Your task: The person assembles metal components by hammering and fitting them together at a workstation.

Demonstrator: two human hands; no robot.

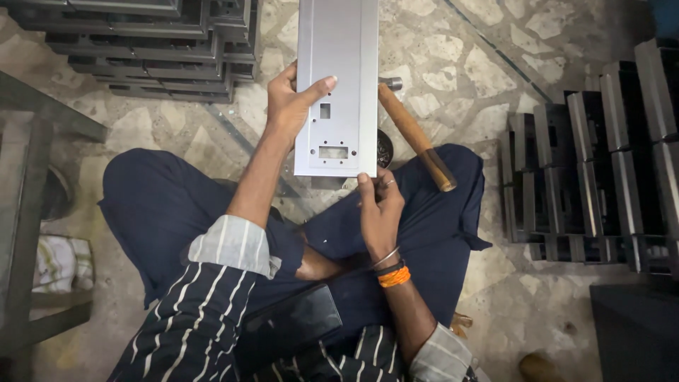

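Note:
I sit cross-legged on a stone floor and hold a long grey sheet-metal panel [338, 78] with small rectangular cut-outs near its lower end. My left hand [291, 102] grips its left edge, thumb lying across the face. My right hand [378, 205] pinches the panel's bottom right corner from below. A hammer with a wooden handle [416, 138] rests across my right knee, its metal head partly hidden behind the panel. A dark round object [385, 148] peeks out beside the panel's right edge.
Stacks of dark metal parts [148, 42] lie at the upper left, and rows of similar parts [601, 163] stand at the right. A metal frame [28, 212] runs along the left edge. A dark flat object [290, 322] lies in my lap.

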